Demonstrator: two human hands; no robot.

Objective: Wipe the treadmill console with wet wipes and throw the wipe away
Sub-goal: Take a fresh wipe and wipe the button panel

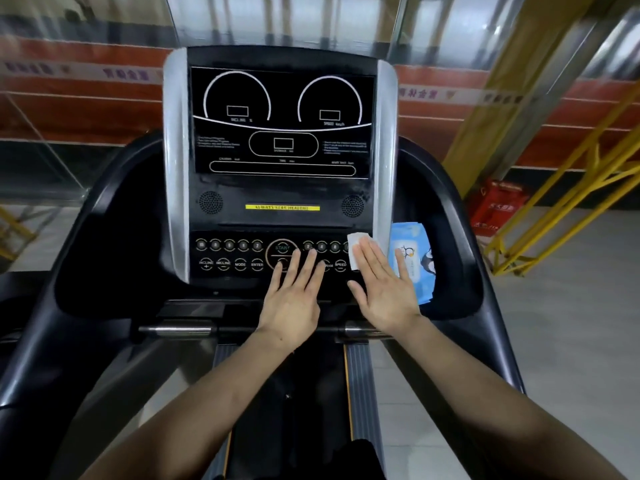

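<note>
Your right hand (384, 289) lies flat, fingers spread, pressing a white wet wipe (356, 249) against the right end of the treadmill console (280, 188) button panel. Your left hand (294, 292) lies flat and empty beside it, fingertips near the START button (282, 248). A blue wet wipes pack (414, 258) sits in the right side recess, just beside your right hand. The display (282, 123) is dark.

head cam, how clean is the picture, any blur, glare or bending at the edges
Head view: wide-angle bending bows the treadmill's side rails and the yellow frame; the background wall is smeared with blur; the console is fairly sharp, though its small print is unreadable; soft glare runs down its silver trim; the hands and white wipe are evenly lit.
</note>
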